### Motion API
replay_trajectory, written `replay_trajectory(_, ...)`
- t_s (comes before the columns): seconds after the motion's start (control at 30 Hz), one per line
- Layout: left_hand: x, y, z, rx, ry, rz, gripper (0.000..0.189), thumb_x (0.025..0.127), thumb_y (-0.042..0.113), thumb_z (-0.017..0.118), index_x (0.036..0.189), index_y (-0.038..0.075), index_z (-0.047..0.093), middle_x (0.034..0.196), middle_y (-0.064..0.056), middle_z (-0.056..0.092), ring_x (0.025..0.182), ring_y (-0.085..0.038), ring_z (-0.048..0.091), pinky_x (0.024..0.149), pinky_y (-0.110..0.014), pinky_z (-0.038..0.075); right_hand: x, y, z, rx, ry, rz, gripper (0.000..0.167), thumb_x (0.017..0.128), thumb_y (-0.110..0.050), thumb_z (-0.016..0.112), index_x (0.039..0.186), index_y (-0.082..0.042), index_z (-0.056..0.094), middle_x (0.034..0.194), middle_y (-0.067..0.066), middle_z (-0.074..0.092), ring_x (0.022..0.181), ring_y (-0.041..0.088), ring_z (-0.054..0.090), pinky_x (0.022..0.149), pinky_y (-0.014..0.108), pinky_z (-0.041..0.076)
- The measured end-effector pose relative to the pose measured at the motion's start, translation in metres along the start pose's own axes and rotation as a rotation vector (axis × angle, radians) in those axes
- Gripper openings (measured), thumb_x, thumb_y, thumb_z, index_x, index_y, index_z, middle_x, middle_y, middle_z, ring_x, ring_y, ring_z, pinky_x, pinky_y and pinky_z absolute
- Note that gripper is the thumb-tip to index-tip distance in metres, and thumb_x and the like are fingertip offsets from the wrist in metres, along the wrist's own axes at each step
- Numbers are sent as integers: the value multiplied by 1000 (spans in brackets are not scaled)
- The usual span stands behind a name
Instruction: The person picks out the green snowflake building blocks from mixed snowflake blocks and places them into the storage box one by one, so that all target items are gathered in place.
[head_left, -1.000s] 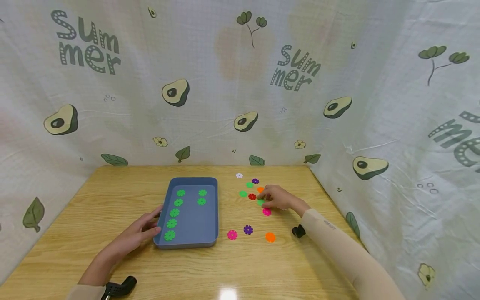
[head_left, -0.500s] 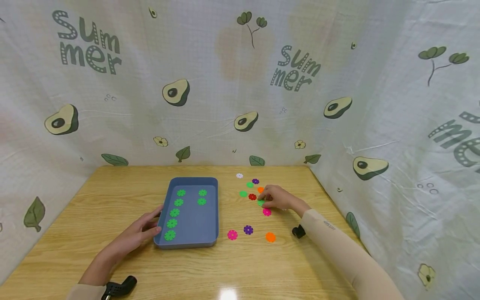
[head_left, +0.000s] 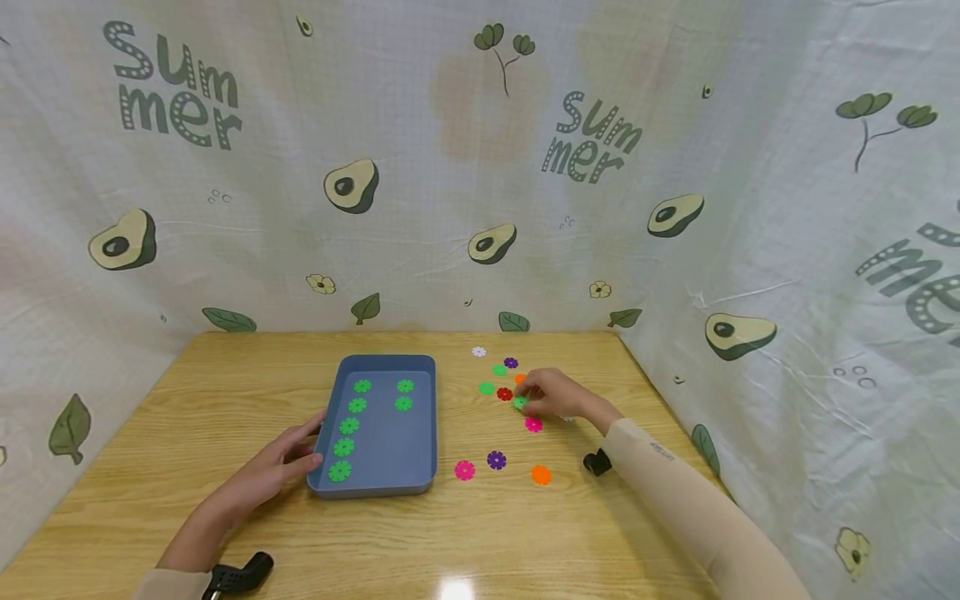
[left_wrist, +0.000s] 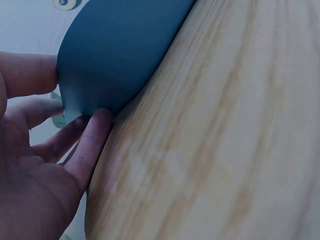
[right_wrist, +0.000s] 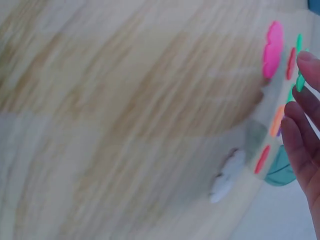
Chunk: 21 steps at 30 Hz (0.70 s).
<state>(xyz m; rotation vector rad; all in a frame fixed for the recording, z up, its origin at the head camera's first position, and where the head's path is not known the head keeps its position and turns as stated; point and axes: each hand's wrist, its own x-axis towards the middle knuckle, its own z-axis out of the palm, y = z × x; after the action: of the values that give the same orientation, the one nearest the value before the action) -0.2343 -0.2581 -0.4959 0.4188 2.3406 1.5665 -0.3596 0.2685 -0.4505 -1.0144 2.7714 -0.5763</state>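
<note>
My right hand (head_left: 551, 393) pinches a green flower-shaped disc (right_wrist: 300, 82) between thumb and forefinger, just over the table among loose discs. A red disc (head_left: 505, 394) lies to the left of the fingertips, with a pink disc (head_left: 533, 425) in front of them. An orange disc (head_left: 521, 379) is partly hidden behind the hand. At the left, my left hand (head_left: 281, 462) rests against the outer left side of a blue-grey tray (head_left: 436, 433), its fairly straight fingers and thumb touching the wall (left_wrist: 115, 55). Green flower discs (head_left: 349, 425) form a left column and a shorter right one inside.
Nearer me lie a pink disc (head_left: 465, 470), a purple disc (head_left: 497, 460) and an orange disc (head_left: 541, 474). Farther back are more green discs (head_left: 487, 388), another purple one (head_left: 511, 362) and a white one (head_left: 478, 352). A printed cloth (head_left: 420, 275) hangs behind the table.
The right fingers have closed on the green disc and raised it very slightly. The left hand, the tray and the other discs look unmoved.
</note>
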Motion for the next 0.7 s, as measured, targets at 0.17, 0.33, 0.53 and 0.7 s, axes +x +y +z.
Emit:
replay_trajectory(0.17, 0, 0, -1, 0, -1, -5, 78, 110, 27, 60, 173, 18, 14, 175, -25, 12, 148, -51, 38, 108, -41, 45, 5, -10, -4, -8, 22, -53, 22, 98, -13, 79, 119, -6, 79, 111, 7, 74, 99, 27, 70, 91, 43, 59)
replay_trajectory(0.33, 1, 0, -1, 5, 6, -13, 78, 110, 28, 60, 173, 18, 15, 175, -23, 12, 148, -51, 37, 105, -34, 44, 11, -28, -8, 11, 15, -92, 23, 98, -10, 79, 120, -5, 79, 115, 6, 75, 101, 25, 71, 92, 44, 60)
replay_trajectory(0.53, 0, 0, -2, -5, 6, -11, 77, 110, 27, 60, 173, 20, 16, 175, -23, 12, 148, -51, 37, 101, -24, 44, 16, -50, -12, 4, 4, -132, 23, 97, -7, 79, 120, -3, 78, 112, 9, 74, 99, 32, 71, 90, 44, 60)
replay_trajectory(0.7, 0, 1, 0, -5, 3, -5, 78, 110, 26, 61, 173, 18, 16, 175, -24, 13, 148, -51, 38, 105, -32, 45, 22, -65, -13, 15, -11, -155, 23, 97, -10, 79, 120, -3, 78, 110, 8, 72, 100, 37, 69, 90, 47, 60)
